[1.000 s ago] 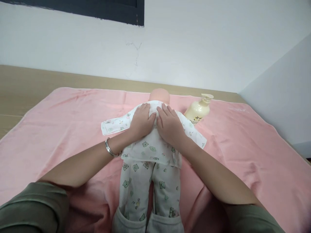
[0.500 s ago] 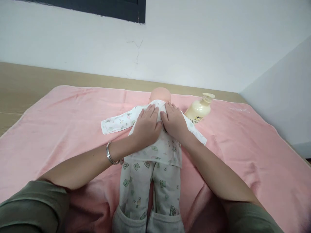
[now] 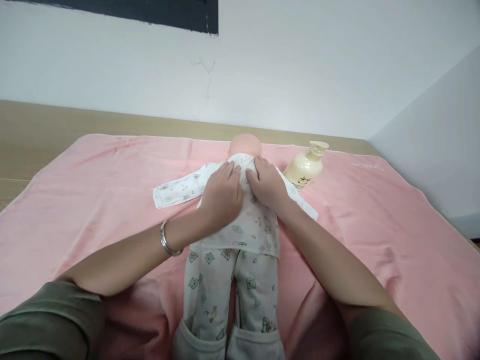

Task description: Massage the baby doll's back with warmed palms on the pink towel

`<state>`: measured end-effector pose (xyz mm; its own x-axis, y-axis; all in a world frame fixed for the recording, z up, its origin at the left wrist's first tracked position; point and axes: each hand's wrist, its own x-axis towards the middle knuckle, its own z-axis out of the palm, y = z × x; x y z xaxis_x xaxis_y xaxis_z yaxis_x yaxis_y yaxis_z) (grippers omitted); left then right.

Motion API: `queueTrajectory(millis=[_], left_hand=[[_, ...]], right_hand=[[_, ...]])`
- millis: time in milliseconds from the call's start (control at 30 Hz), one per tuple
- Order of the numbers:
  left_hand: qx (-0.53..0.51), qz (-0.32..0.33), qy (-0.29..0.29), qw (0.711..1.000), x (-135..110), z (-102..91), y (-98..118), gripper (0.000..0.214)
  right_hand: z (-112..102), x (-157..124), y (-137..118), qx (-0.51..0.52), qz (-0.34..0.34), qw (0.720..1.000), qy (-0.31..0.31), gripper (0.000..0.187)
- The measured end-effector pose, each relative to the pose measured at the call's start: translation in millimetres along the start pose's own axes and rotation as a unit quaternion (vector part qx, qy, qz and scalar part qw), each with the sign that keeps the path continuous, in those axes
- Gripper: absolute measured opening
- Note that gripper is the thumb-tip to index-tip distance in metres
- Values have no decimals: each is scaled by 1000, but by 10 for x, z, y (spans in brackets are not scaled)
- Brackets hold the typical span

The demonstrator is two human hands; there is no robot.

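Note:
A baby doll [image 3: 244,145] in white pyjamas printed with green bears [image 3: 232,270] lies face down on a pink towel [image 3: 93,190], head pointing away from me. My left hand [image 3: 222,194] lies flat on the doll's upper back, fingers stretched toward the collar. Right beside it, my right hand [image 3: 267,184] rests flat on the same spot, fingers up at the neck. Both hands are open and press on the fabric; neither holds anything. A silver bangle [image 3: 166,239] circles my left wrist.
A cream pump bottle [image 3: 304,169] lies on its side on the towel just right of the doll's shoulder. The towel covers a wooden surface [image 3: 37,125] that meets a white wall behind and on the right.
Both hands slid up the doll's back toward its neck, then stayed there; the fingers sit slightly closer together now.

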<state>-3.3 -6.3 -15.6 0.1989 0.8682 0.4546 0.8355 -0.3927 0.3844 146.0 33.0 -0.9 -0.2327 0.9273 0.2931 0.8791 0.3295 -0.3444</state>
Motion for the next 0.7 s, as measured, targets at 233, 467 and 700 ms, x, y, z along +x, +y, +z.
queueTrajectory(millis=[233, 467, 700], left_hand=[[-37, -34, -23, 998, 102, 32, -81, 56], [-18, -65, -41, 997, 243, 30, -184, 51], [17, 22, -33, 999, -66, -15, 85, 57]], right_hand=[[18, -179, -131, -70, -29, 997, 12, 52], [30, -440, -340, -81, -92, 992, 1, 57], [13, 73, 80, -28, -3, 999, -19, 49]])
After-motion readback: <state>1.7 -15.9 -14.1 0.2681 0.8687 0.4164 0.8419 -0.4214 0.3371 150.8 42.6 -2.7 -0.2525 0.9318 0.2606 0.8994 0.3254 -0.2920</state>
